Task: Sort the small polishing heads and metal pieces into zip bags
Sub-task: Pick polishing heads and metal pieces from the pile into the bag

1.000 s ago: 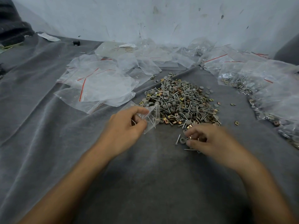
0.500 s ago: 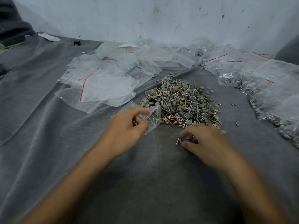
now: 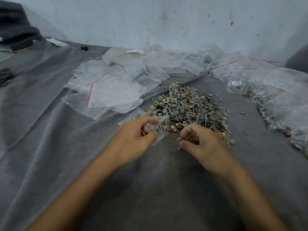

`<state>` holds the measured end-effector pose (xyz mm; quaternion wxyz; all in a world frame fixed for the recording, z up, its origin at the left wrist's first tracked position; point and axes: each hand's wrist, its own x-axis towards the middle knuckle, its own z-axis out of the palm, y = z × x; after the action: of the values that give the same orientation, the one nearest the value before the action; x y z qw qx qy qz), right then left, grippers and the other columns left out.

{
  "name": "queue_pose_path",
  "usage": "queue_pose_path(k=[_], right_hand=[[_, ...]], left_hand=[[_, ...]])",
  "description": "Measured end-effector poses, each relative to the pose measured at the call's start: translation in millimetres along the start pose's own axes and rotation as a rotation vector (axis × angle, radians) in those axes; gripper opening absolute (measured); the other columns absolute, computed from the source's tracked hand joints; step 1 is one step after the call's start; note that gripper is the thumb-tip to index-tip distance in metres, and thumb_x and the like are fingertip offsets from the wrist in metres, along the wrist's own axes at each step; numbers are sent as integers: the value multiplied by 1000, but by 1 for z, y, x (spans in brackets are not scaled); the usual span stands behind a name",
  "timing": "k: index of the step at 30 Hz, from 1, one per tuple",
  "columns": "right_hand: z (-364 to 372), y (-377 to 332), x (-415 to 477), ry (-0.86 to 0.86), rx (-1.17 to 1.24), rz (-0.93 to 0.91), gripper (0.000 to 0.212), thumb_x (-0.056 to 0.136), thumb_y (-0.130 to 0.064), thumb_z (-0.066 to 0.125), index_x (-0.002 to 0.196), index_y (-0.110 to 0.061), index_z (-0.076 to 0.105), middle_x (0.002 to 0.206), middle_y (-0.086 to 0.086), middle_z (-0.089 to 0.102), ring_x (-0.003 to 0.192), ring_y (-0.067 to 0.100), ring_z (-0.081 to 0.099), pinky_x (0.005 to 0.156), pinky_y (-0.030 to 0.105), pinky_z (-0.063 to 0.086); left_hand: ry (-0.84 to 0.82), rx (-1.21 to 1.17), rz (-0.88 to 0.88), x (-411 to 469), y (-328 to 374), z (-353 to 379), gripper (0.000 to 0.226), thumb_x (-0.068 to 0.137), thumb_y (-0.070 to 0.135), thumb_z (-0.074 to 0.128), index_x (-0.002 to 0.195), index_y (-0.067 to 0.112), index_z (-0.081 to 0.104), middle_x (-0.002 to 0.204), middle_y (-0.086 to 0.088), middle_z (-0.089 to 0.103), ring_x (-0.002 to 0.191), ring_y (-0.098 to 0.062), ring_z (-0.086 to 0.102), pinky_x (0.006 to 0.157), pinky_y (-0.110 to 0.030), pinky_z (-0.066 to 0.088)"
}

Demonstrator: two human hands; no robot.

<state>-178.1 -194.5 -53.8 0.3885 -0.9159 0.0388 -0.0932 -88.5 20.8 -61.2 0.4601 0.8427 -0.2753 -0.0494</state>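
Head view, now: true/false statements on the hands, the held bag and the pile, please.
1. The left hand grips a small zip bag. True.
2. The right hand lies flat on the cloth. False: its fingers pinch a grey polishing head at the near edge of the pile.
3. The pile sits in a metal tray. False: it lies directly on the grey cloth.
4. Empty zip bags lie left of the pile. True.
5. The bags on the right are empty. False: they hold parts.
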Motion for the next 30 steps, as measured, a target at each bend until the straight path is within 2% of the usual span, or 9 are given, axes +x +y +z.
queue_pose_path(k=[3, 5, 9, 11, 13, 16, 21, 26, 30], right_hand=[[9, -10, 3, 33, 154, -16, 17, 87, -16, 78, 87, -28, 65, 85, -14, 67, 73, 5, 63, 65, 14, 49], [18, -13, 5, 14, 141, -9, 18, 87, -15, 78, 86, -28, 65, 83, -13, 68, 74, 4, 63, 66, 14, 49], [32, -13, 8, -43, -12, 34, 16, 87, -21, 78, 87, -30, 64, 82, -12, 66, 79, 2, 62, 71, 19, 51], [35, -12, 9, -33, -14, 36, 16, 88, -21, 77, 87, -30, 64, 83, -13, 66, 80, 1, 62, 71, 18, 51], [36, -12, 10, -7, 4, 33, 15, 88, -21, 77, 86, -31, 65, 82, -13, 66, 80, 0, 62, 70, 17, 51], [38, -11, 11, 12, 4, 38, 14, 88, -24, 77, 85, -32, 66, 81, -13, 67, 80, -1, 62, 70, 17, 51], [40, -12, 13, 25, 57, 32, 18, 86, -20, 77, 80, -32, 66, 79, -18, 68, 78, -2, 62, 70, 14, 49], [44, -11, 15, 9, 81, 62, 13, 85, -21, 77, 82, -30, 67, 78, -12, 69, 76, 1, 64, 70, 22, 53], [43, -9, 16, 3, 115, 85, 15, 85, -18, 76, 81, -30, 68, 82, -20, 69, 73, 3, 64, 67, 29, 57]], left_hand=[[-40, -6, 4, 0, 4, 0, 26, 93, 32, 67, 119, 34, 65, 74, 15, 67, 67, -1, 60, 72, -33, 50], [-28, 1, 2, -2, 5, -6, 28, 94, 27, 69, 121, 33, 65, 74, 13, 68, 66, -1, 59, 70, -28, 47], [140, 122, -16, -18, 0, -35, 13, 94, 29, 63, 104, 38, 68, 82, 15, 68, 73, -4, 63, 66, -14, 44], [176, 228, -37, -28, -1, -42, 8, 93, 34, 61, 96, 36, 68, 83, 20, 66, 78, -1, 62, 65, -12, 43], [154, 283, -44, -32, 1, -37, 6, 92, 34, 62, 92, 34, 68, 78, 19, 66, 75, -1, 61, 65, -15, 44], [52, 341, -52, -36, 6, -18, 5, 94, 35, 62, 95, 32, 66, 78, 16, 65, 75, -5, 60, 76, -34, 51], [-29, 445, -22, -44, 7, 10, 19, 92, 51, 53, 94, 32, 54, 85, 16, 63, 87, -11, 63, 78, -35, 50], [40, 499, -43, -42, 7, 22, 44, 90, 70, 41, 79, 28, 45, 70, 11, 57, 74, -11, 58, 67, -35, 49], [35, 613, -64, -35, 7, 28, 45, 93, 67, 38, 71, 27, 38, 67, 9, 52, 74, -20, 61, 60, -34, 40]])
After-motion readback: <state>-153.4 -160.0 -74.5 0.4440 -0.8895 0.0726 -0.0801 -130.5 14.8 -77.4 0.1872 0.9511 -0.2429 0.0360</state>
